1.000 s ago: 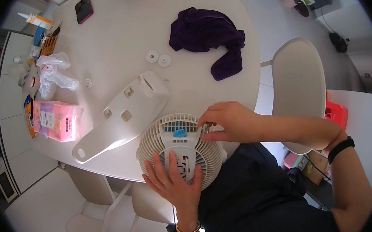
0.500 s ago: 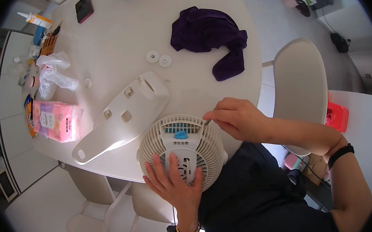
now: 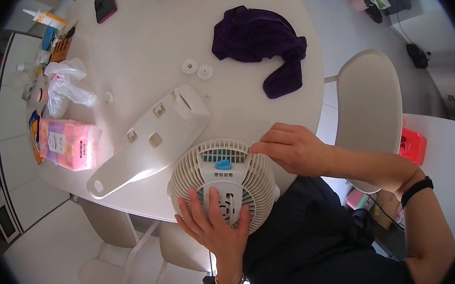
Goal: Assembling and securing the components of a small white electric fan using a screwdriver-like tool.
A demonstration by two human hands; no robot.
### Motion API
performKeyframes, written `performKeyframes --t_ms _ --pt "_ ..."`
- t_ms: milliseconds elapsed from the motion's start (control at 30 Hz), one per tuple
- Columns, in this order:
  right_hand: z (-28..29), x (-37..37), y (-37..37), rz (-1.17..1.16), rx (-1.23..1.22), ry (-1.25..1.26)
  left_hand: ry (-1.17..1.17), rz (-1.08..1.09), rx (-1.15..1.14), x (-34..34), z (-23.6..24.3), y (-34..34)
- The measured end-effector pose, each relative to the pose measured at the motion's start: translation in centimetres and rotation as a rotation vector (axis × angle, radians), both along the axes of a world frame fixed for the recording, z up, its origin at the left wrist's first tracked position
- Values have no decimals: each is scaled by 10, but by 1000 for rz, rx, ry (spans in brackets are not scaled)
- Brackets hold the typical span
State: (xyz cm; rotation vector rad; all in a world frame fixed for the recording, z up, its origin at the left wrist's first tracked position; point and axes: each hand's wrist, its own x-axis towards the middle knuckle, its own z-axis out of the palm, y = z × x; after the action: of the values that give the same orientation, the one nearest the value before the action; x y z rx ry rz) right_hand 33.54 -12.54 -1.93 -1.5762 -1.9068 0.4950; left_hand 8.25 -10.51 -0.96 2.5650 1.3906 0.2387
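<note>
Fingers of the right hand (image 3: 296,149) have drawn in and edged outward since the earlier frame, where the thumb was spread over the ribs; the left hand (image 3: 216,227) keeps its place. The hands are apart: the left lies spread, palm down, on the fan (image 3: 226,188); the right has its fingers bunched at the upper right rim, thumb hidden, so I cannot tell whether they are closed on anything. The fan sits at the near edge of the surface (image 3: 133,53), ribbed side up.

To work well here, the left should press evenly near the hub, steadying the round body, while the right uses light fingertip force: the thin ribs look likely to flex or snap if levered hard.

Curved, cream plastic ribs circle a flat hub, topped by a glossy blue knob (image 3: 223,165). Beside it lies a long, smooth stand piece (image 3: 142,155), tapered and pierced with squarish openings. Beyond are two flat white discs (image 3: 205,71) and a soft, crumpled purple cloth (image 3: 258,34).
</note>
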Motion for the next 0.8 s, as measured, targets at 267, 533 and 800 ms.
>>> performKeyframes --t_ms 267,533,800 --pt "-4 -1 2 24 2 9 2 -6 15 0 -1 0" --pt "-3 0 1 143 74 -54 -1 -3 7 -1 -2 0" --pt "-3 -7 8 58 -176 181 -7 -2 3 1 1 0"
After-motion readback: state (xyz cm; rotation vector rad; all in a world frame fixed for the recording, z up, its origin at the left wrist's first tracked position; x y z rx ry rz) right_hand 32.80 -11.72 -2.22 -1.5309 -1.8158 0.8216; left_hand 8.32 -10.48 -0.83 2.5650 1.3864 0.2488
